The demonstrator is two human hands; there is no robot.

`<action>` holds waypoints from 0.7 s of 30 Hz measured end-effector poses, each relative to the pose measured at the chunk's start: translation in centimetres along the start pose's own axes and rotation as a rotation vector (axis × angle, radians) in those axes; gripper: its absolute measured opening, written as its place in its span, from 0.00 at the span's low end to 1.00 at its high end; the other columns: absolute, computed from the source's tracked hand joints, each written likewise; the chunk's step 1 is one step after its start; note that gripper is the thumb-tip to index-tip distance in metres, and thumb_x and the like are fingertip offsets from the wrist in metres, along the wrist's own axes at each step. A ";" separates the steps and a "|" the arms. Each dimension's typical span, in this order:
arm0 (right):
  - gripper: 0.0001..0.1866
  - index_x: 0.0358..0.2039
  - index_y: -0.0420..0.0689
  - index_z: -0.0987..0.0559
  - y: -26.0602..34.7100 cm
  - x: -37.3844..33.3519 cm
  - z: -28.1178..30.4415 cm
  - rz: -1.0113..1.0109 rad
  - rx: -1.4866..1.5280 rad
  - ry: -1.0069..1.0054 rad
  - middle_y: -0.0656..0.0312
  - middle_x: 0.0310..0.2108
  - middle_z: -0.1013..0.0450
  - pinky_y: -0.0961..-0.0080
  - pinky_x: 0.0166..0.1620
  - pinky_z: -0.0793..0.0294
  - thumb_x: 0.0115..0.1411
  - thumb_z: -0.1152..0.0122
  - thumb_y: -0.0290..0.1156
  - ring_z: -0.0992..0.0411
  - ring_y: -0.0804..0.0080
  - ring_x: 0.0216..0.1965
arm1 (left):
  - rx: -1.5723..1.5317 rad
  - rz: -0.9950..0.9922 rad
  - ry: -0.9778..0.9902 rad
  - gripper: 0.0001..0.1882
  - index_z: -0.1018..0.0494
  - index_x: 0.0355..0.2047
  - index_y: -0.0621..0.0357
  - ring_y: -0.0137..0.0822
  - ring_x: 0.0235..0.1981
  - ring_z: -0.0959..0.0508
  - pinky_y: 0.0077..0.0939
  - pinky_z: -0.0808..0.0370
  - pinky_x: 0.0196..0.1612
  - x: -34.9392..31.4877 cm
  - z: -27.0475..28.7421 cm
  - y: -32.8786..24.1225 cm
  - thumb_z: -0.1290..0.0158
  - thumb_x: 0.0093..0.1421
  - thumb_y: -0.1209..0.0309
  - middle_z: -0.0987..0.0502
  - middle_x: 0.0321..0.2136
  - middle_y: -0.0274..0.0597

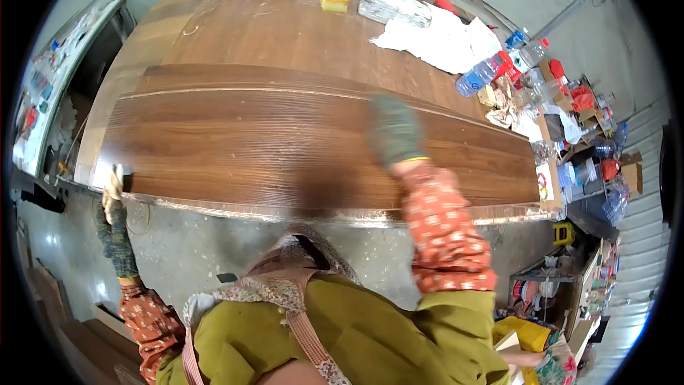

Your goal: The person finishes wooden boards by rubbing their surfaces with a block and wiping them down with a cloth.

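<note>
- Wood panel [235,142], dark and glossy, lies flat on the table [242,36], stretching from nine o'clock across to three.
- Judging from where I stand, the work on its surface looks under way: laying the panel out is done, and its top seems evenly brown. How much of the face remains to be gone over, I can't tell.
- Right hand [397,128], gloved in grey-green, is over the panel just off centre toward two o'clock. It's too blurred to say whether it's spread or closed, or has anything beneath it.
- Left hand [112,189], pale at the fingers, is at the panel's near corner, around nine o'clock; its grip is unclear to me.
- Yellow sponge [335,0] sits apart at twelve, beyond the panel, with white paper [442,39] crumpled at one.
- Containers gather at two o'clock: a blue-labelled bottle [481,75] tilts beside a red-capped bottle [531,55]. Both are clear plastic, yet I can't make out any liquid.
- Cardboard box [630,175] stands farther off at three, contents indistinct.
</note>
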State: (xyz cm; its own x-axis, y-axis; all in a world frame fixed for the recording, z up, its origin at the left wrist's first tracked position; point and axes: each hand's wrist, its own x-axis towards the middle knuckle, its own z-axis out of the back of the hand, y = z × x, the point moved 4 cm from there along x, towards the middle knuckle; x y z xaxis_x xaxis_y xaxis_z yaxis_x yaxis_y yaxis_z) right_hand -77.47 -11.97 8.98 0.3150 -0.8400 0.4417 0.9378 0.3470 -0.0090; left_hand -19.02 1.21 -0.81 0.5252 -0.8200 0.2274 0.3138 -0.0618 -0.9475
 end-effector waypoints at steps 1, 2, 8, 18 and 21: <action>0.14 0.39 0.40 0.25 3.7 0.3 -3.7 0.226 0.055 -0.009 0.49 0.35 0.26 0.61 0.39 0.27 0.53 0.51 0.26 0.27 0.53 0.35 | -0.038 0.083 -0.015 0.21 0.35 0.55 0.62 0.27 0.46 0.29 0.19 0.29 0.49 0.8 -0.4 -0.9 0.50 0.63 0.67 0.30 0.48 0.42; 0.06 0.27 0.45 0.25 9.1 0.8 -4.3 0.399 0.082 -0.086 0.55 0.27 0.28 0.67 0.32 0.26 0.49 0.49 0.25 0.26 0.63 0.29 | -0.014 0.080 -0.047 0.21 0.34 0.54 0.62 0.22 0.37 0.29 0.15 0.28 0.39 0.7 -1.4 -2.8 0.49 0.63 0.65 0.28 0.41 0.37; 0.07 0.29 0.45 0.25 0.3 -2.1 0.0 0.217 -0.154 -0.325 0.54 0.25 0.28 0.60 0.31 0.28 0.58 0.54 0.27 0.28 0.55 0.27 | -0.031 0.131 -0.010 0.24 0.35 0.56 0.60 0.26 0.46 0.30 0.21 0.28 0.46 3.5 5.0 0.9 0.49 0.63 0.62 0.31 0.50 0.37; 0.14 0.42 0.45 0.26 12.0 0.4 -4.5 0.130 -0.296 -0.178 0.54 0.33 0.27 0.61 0.36 0.29 0.54 0.49 0.27 0.29 0.56 0.33 | -0.122 0.210 0.192 0.24 0.34 0.55 0.62 0.28 0.43 0.28 0.20 0.27 0.40 8.2 5.6 1.6 0.49 0.63 0.60 0.28 0.46 0.41; 0.15 0.42 0.44 0.27 29.1 3.6 -4.6 0.134 0.010 -0.002 0.53 0.36 0.28 0.65 0.42 0.27 0.52 0.50 0.26 0.28 0.61 0.39 | 0.104 0.032 0.270 0.23 0.35 0.55 0.63 0.32 0.49 0.30 0.25 0.29 0.50 9.8 6.1 2.5 0.50 0.63 0.64 0.31 0.49 0.41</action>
State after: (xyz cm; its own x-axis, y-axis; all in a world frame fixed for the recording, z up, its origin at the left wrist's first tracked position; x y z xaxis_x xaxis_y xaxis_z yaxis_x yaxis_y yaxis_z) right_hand -48.36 -6.76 6.21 0.4367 -0.7852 0.4391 0.8860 0.4600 -0.0586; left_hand -8.25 -3.49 0.37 0.3110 -0.9433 0.1162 0.3875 0.0142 -0.9218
